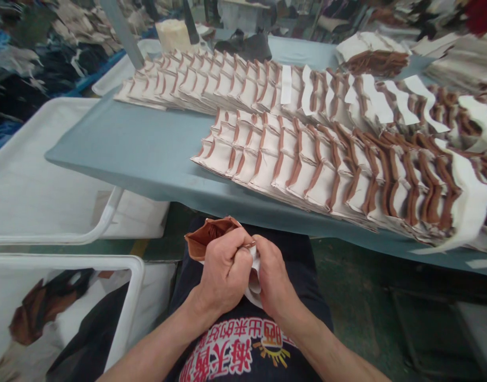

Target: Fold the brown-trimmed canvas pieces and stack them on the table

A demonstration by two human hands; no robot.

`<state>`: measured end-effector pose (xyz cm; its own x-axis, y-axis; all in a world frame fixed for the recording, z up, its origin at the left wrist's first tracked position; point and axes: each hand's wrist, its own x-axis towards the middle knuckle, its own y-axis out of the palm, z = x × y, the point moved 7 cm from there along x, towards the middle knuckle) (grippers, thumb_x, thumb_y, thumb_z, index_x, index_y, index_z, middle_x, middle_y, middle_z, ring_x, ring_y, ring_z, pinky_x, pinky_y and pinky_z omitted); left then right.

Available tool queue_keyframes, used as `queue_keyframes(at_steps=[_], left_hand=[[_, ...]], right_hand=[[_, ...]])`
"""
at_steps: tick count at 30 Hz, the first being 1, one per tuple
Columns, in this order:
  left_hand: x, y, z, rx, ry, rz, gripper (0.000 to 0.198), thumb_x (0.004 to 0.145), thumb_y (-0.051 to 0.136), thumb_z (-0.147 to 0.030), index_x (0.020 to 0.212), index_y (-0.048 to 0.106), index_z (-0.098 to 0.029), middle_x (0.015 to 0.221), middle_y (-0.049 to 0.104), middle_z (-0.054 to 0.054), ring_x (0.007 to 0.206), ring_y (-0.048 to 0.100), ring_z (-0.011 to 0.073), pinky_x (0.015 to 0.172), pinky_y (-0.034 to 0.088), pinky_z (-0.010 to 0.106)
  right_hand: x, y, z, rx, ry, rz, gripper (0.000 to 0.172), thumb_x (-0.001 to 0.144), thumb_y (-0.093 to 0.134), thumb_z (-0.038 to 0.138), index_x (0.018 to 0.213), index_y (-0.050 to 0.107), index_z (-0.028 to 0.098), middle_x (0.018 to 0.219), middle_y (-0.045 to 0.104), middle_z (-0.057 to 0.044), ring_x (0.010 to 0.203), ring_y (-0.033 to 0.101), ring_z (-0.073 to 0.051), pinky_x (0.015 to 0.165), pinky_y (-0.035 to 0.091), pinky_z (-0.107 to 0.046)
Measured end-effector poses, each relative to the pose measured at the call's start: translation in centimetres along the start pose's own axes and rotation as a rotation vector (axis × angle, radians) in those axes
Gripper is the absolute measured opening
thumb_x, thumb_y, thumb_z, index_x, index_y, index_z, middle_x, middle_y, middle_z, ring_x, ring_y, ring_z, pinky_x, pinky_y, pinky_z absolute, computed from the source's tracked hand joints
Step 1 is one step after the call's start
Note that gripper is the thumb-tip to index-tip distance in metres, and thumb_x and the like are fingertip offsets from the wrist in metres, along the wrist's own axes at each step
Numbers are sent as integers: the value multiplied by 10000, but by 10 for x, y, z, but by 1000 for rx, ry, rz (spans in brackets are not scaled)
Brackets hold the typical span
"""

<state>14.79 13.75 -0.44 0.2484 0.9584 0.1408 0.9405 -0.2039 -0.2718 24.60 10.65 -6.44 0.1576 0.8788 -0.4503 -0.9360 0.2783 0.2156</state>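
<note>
Over my lap, both hands meet at the edge of a brown and white fabric piece (pixel 201 239) that looks like a sewn pouch. Its brown inside gapes toward the upper left. My left hand (pixel 227 270) is closed on the edge, thumb pressed against the curled fingers. Right beside it, my right hand (pixel 271 273) pinches the same edge, and white cloth (pixel 253 286) hangs between the two hands. What lies exactly between the fingertips is too small to make out.
Long overlapping rows of similar brown and white pieces (pixel 267 154) lie on the blue-covered table (pixel 148 143) ahead. White paper strips (pixel 464 196) rest across some. At left stand white plastic bins (pixel 136 286), the nearer holding dark and brown cloth (pixel 40 313).
</note>
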Motion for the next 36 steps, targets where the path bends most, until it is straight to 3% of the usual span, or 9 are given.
queue_keyframes(at_steps=[6, 10, 12, 15, 17, 20, 22, 27, 36], left_hand=[[18, -18, -12, -92, -40, 177, 140, 836, 469, -181, 716, 539, -179, 748, 571, -13, 699, 509, 130, 652, 404, 249], [23, -22, -24, -136, -55, 333, 144, 851, 500, -181, 766, 614, -156, 836, 657, 18, 757, 575, 138, 678, 440, 241], [24, -20, -35, -114, -15, 397, 158, 854, 498, -167, 777, 635, -149, 843, 677, 25, 772, 598, 144, 709, 461, 248], [25, -16, -55, -51, 64, 488, 172, 842, 499, -141, 793, 664, -141, 806, 689, 20, 764, 618, 148, 716, 475, 251], [25, -16, -68, -13, 103, 528, 192, 847, 500, -133, 820, 690, -137, 775, 692, 9, 730, 616, 138, 675, 465, 235], [25, -23, -80, 70, 142, 519, 223, 853, 504, -102, 868, 724, -139, 816, 728, -2, 731, 629, 114, 669, 462, 208], [25, -27, -80, 99, 112, 498, 228, 834, 512, -71, 891, 720, -146, 825, 725, -20, 714, 624, 92, 646, 456, 181], [25, -28, -68, 24, 32, 454, 124, 836, 544, -72, 829, 624, -166, 743, 616, -72, 618, 525, 48, 554, 409, 134], [19, -33, -72, 278, 488, 308, 228, 881, 502, -23, 987, 602, -198, 808, 674, -43, 672, 605, 73, 637, 445, 174]], right_hand=[[2, -22, 27, -266, -106, 140, 343, 855, 704, 481, 697, 576, 205, 607, 498, 53, 555, 405, -124, 507, 313, -251], [-9, -47, 85, -582, -547, 40, 176, 942, 680, 373, 906, 675, 201, 795, 703, -7, 713, 641, -169, 673, 498, -279], [-22, -40, 113, -668, -779, 123, 223, 938, 712, 356, 1099, 692, 203, 1053, 769, -64, 979, 718, -218, 881, 543, -326], [-35, -15, 138, -724, -972, 385, 509, 926, 756, 425, 1348, 588, 195, 1302, 720, -127, 1219, 679, -263, 1029, 521, -377], [-38, -1, 148, -751, -1048, 520, 557, 929, 756, 438, 1380, 544, 188, 1297, 712, -140, 1193, 685, -260, 1016, 522, -388], [-34, 9, 155, -810, -1140, 606, 343, 950, 725, 427, 1183, 624, 197, 935, 732, -43, 867, 686, -206, 866, 509, -367], [-29, 12, 154, -867, -1156, 630, 200, 961, 695, 388, 927, 627, 204, 707, 615, 27, 679, 575, -163, 751, 441, -333], [-23, 14, 138, -956, -988, 707, 355, 973, 626, 326, 688, 452, 207, 628, 447, 56, 597, 414, -114, 608, 292, -277], [-10, 13, 133, -871, -680, 762, 320, 964, 614, 244, 678, 483, 186, 628, 422, 66, 576, 362, -79, 556, 248, -243]])
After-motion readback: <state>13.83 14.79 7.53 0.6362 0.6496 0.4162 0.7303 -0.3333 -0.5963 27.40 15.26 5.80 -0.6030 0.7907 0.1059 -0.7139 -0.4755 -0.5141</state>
